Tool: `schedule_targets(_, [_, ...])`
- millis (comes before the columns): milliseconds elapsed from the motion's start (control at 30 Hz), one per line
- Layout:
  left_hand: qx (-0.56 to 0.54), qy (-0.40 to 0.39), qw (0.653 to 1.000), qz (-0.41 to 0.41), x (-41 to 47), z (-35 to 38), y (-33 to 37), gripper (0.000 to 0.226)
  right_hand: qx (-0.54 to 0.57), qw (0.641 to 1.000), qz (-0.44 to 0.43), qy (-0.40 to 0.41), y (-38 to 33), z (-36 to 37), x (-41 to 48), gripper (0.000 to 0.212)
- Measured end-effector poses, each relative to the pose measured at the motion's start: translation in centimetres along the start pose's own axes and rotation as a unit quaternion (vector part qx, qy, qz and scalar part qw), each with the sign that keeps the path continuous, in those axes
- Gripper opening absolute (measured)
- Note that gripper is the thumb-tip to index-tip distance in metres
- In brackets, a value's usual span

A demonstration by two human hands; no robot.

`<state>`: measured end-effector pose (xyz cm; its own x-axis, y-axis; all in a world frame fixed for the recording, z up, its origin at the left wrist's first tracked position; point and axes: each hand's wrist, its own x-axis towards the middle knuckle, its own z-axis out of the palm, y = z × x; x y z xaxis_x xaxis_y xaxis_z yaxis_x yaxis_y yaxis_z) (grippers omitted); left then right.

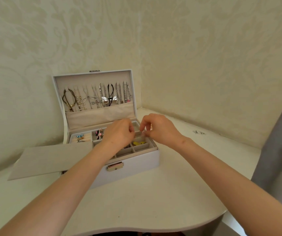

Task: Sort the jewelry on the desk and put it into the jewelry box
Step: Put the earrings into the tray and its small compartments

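Right, both hands are down over the open box

And we find the jewelry box point(133, 165) sitting on the white desk point(153, 198), pushed back near the wall corner, its lid point(92, 77) standing upright. A row of necklaces point(96, 96) hangs inside that lid, a silver bow pendant point(109, 100) among them, ends tucked behind the fabric pocket.

Left hand point(119, 133) reaches in over the middle compartments of the tray, back of the hand up, fingers curled downward. What it has, if anything, is hidden beneath it, so I can't tell. Right hand point(159, 129) hovers just beside it over the right-hand compartments, thumb and fingertips drawn together in a tight pinch. Whether anything is caught between them is too small to make out.

Down in the tray: a yellow piece point(139, 143) in a compartment below the right hand, a pink-and-black piece point(99, 133) to the left of the left hand, a blue piece point(79, 137) in the far-left section.

On the front, the metal latch point(115, 166). A flat grey panel point(51, 159) lies across the box's left end. Out on the desk, well apart to the right, a small silvery piece point(199, 132).
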<state>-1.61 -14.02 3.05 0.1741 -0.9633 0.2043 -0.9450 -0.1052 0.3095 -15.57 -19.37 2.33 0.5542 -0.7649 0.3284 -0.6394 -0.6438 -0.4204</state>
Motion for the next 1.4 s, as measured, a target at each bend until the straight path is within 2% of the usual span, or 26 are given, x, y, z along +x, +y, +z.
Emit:
schedule_targets(100, [-0.029,0.044,0.998,0.034,0.1,0.0,0.7,0.004,0.062,0.997,0.045,0.026,1.5,-0.9,-0.2,0.014])
schedule_targets(233, [-0.077,0.034,0.988,0.129,0.1,1.0,2.9,0.003,0.046,0.993,0.096,0.046,4.2,-2.2,-1.2,0.013])
schedule_targets(300, [-0.058,0.022,0.982,0.176,0.3,1.9,4.0,0.009,0.019,0.991,0.133,0.027,6.0,-3.2,-1.9,0.014])
schedule_targets(400, [-0.024,0.001,0.977,0.210,0.9,3.1,5.9,0.014,-0.003,0.984,0.174,-0.048,8.5,-4.5,-2.8,0.024])
schedule_targets(500, [-0.035,-0.040,0.976,0.209,1.1,4.1,8.4,0.010,-0.046,0.976,0.193,-0.095,10.0,-5.1,-3.6,0.029])
schedule_targets(600, [-0.048,-0.085,0.976,0.192,1.2,5.4,10.8,0.011,-0.053,0.974,0.200,-0.088,10.8,-5.2,-4.1,0.025])
schedule_targets(667, [-0.041,-0.111,0.977,0.177,1.3,6.7,12.0,0.021,-0.042,0.975,0.208,-0.073,11.0,-5.0,-4.4,0.020])
schedule_targets(800, [-0.052,-0.128,0.985,0.100,1.2,9.4,13.4,0.037,-0.049,0.972,0.228,-0.041,11.5,-3.9,-4.8,0.015])
schedule_targets(933, [-0.093,-0.116,0.988,0.046,1.4,10.6,13.7,0.041,-0.039,0.972,0.230,-0.042,11.7,-3.8,-4.9,0.015])
schedule_targets(1167, [-0.057,-0.107,0.990,0.070,1.5,10.4,13.3,0.038,-0.038,0.965,0.241,-0.098,11.6,-3.8,-4.4,0.009])
schedule_targets(1233, [-0.024,-0.097,0.990,0.098,1.3,10.0,13.2,0.033,-0.041,0.966,0.234,-0.105,11.4,-3.5,-4.3,0.017])
schedule_targets(1400, [0.056,-0.041,0.985,0.159,0.1,8.0,13.1,0.027,-0.039,0.978,0.193,-0.069,10.7,-2.9,-4.0,0.026])
